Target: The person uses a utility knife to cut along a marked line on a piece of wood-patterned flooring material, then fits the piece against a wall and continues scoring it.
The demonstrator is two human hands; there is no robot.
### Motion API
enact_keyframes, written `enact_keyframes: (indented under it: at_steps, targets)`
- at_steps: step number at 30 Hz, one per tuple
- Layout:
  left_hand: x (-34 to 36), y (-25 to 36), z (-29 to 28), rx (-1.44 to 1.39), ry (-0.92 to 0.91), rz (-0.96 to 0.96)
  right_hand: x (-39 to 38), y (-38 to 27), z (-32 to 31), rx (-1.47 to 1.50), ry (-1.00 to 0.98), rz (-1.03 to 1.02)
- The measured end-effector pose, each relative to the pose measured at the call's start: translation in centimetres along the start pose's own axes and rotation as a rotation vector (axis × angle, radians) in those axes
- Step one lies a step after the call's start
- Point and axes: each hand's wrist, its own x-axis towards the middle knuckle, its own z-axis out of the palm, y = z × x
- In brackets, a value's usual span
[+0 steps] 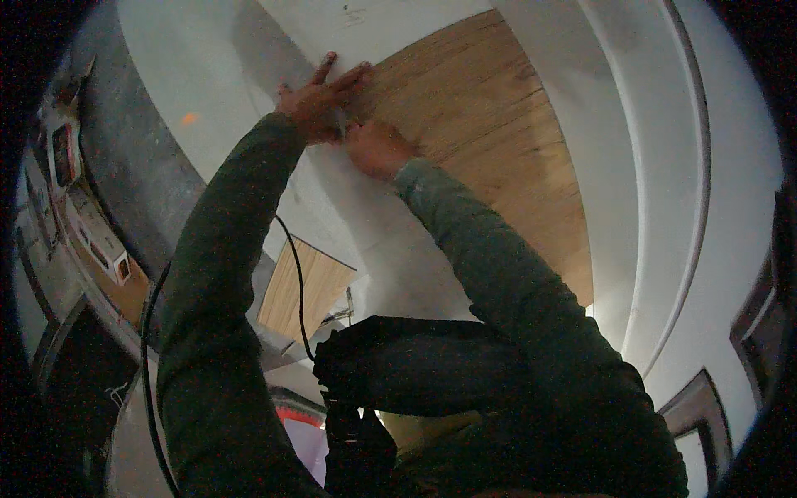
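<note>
A large wood-grain panel (490,116) spans the middle of the view, bordered by white surfaces. My left hand (320,100) lies against the panel's left edge and the white surface beside it, fingers spread. Just below it, my right hand (380,149) is closed, its knuckles close to the left hand's palm side. A thin pale sliver (341,123) shows between the two hands, at the right hand's fingertips. What the right fingers hold is too small and dim to name.
A smaller wood-grain piece (305,286) shows below my left forearm, with a black cable (299,274) crossing it. White boxes (100,232) sit along the far left. A curved white moulding (693,166) runs down the right. An orange mark (190,119) is on the white surface.
</note>
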Motion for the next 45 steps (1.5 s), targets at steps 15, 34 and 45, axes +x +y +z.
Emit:
enact_keyframes:
  at_steps: [15,34,45]
  targets:
    - [0.6,-1.7,2.2,-0.047,0.167,0.132,-1.4,-1.3,-1.1,0.384,0.200,0.127]
    - [0.5,0.1,-0.7,-0.020,-0.068,0.018,-1.3,0.1,1.1,0.457,0.180,0.307]
    - [0.7,-0.4,0.8,-0.025,-0.020,0.045,-2.9,0.6,1.9,0.457,0.126,0.340]
